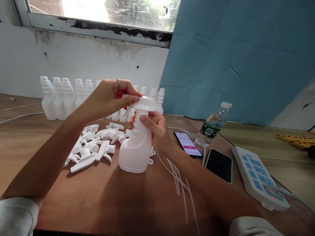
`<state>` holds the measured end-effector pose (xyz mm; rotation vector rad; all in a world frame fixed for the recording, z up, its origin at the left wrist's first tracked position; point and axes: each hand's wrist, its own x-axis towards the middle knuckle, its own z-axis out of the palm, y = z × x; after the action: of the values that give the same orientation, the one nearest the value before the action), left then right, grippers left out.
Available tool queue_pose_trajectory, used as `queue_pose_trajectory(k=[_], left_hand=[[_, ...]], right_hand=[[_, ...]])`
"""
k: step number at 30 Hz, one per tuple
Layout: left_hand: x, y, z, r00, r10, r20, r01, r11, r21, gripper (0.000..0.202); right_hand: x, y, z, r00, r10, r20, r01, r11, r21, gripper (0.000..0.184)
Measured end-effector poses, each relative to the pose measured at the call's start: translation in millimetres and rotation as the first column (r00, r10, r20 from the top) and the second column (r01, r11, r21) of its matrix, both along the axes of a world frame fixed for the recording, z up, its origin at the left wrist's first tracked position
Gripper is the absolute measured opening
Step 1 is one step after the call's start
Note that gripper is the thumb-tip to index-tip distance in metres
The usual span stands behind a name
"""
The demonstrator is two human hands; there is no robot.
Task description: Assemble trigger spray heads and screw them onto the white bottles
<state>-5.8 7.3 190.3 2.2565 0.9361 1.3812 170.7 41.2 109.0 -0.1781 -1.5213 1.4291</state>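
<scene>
A translucent white plastic spray bottle (134, 154) is stood upright on the brown wooden table (81, 210), its long axis vertical, with the nozzle end of its white plastic trigger head (148, 103) pointed left. Thin white plastic tubes (177, 176) are laid to the right, toward the table's near edge. Loose white plastic trigger pieces (94, 147) are heaped to the left. The bottle's neck is gripped by the right hand (157, 128), while the trigger head is pinched by the left hand (115, 97). Behind, similar translucent bottles (67, 105) are lined up before the white wall (95, 57).
</scene>
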Motion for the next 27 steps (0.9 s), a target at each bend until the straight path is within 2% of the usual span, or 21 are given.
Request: queue_pose_trajectory(k=[8,14,17,22,25,27], left_hand=[[0.4,-0.7,-0.2,1.000,-0.011,0.012,0.011,1.000,0.001,0.016],[2.8,1.1,-2.1,0.996,-0.072,0.054,0.074,0.996,-0.044,0.012],[4.8,3.9,-4.1,0.997,-0.042,0.062,0.045,0.998,-0.044,0.016],[2.3,3.6,-2.2,1.000,0.009,-0.025,-0.009,1.000,0.010,0.023],[-6.6,2.0,3.7,0.998,0.023,-0.060,-0.019,0.998,0.068,0.025],[-16.3,-0.3,9.4,0.999,0.037,-0.025,-0.034,0.992,0.121,0.024]], right_hand=[[0.7,0.8,-1.9,0.999,0.036,-0.008,-0.035,0.999,0.016,0.032],[-2.8,-4.9,1.5,0.998,-0.053,-0.033,0.054,0.998,0.034,0.024],[-1.3,-2.9,3.5,0.998,-0.052,-0.029,0.052,0.998,0.021,0.028],[4.1,4.2,8.2,0.993,0.090,0.079,-0.088,0.996,-0.033,0.033],[7.0,4.6,12.8,0.979,0.097,0.179,-0.089,0.995,-0.054,0.030],[9.1,3.7,16.5,0.962,0.101,0.255,-0.086,0.994,-0.071,0.029]])
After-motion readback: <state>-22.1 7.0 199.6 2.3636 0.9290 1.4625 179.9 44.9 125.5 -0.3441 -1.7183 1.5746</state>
